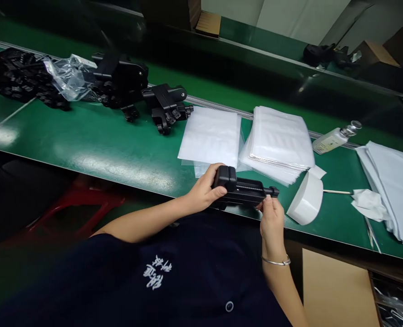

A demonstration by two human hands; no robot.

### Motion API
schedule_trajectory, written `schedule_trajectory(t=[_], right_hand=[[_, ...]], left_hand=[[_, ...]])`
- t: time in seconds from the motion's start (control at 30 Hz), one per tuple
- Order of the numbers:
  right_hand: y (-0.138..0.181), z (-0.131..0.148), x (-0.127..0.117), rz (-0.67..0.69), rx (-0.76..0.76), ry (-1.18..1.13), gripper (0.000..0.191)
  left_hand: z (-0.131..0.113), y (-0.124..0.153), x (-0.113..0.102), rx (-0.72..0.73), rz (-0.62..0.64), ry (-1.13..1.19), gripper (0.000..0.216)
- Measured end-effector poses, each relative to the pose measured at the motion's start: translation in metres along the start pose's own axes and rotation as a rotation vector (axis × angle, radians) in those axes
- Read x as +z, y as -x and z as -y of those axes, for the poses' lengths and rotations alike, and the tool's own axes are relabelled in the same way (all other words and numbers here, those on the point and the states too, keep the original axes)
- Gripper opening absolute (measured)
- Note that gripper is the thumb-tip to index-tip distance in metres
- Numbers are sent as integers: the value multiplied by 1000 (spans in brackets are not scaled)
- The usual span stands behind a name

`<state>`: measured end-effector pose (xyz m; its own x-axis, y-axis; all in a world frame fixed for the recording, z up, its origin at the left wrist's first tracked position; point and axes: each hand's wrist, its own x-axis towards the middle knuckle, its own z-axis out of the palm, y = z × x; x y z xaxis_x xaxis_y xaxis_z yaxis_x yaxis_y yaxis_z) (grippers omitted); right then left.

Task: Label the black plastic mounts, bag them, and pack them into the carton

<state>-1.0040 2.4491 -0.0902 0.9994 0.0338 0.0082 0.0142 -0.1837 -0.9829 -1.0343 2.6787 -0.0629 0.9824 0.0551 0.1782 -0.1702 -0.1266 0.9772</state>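
Observation:
A black device (247, 193) with a long toothed channel, a blocky end and a small knob is held level at the table's near edge. My left hand (204, 190) is closed around its blocky left end, thumb across the front. At the right end, just under the knob, my right hand (271, 211) pinches the device between thumb and fingers. The device's underside is hidden. Just beyond it lie a flat white plastic sleeve (210, 134) and a thick stack of similar sleeves (279, 138).
Folded black devices (165, 106) and a clear plastic bag (70, 77) lie left on the green table (95, 136). To the right are a roll of white labels (305, 200), a bottle (336, 138), tweezers (371, 234), a crumpled tissue (370, 204) and white sheets (399, 190). A red stool (82, 204) stands below.

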Motion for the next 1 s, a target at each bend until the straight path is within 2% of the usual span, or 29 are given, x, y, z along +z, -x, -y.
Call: schedule_trajectory(t=[0.07,0.17,0.33,0.43,0.5,0.6,0.67,0.73,0.8,0.87,0.93,1.0], right_hand=[[-1,-1,1,47,-14,9,40],[-3,1,0,83,-86,-75,30],[-5,3,-4,52,-77,-70,27],[2,7,1,75,-127,-45,34],[11,11,8,153,-238,19,42],[24,15,20,331,-513,219,41],[31,17,25,417,-656,322,37],[34,22,26,425,-693,337,36],[34,27,24,344,-587,229,40],[29,32,21,250,-365,-7,54],[20,32,20,164,-107,-256,60],[11,28,20,106,94,-413,50]], left_hand=[[-1,-3,0,9,-22,-6,76],[-1,-6,0,-72,-62,56,67],[0,-2,2,-47,-72,89,76],[0,-8,3,-117,-156,295,72],[2,-17,2,-253,-283,527,63],[3,-32,-2,-432,-477,802,52],[3,-38,-5,-475,-515,887,47],[2,-39,-5,-489,-496,915,46],[1,-36,-2,-485,-454,880,50],[-1,-29,1,-433,-368,762,58],[-6,-22,4,-329,-184,580,68],[-11,-15,5,-209,68,415,83]])
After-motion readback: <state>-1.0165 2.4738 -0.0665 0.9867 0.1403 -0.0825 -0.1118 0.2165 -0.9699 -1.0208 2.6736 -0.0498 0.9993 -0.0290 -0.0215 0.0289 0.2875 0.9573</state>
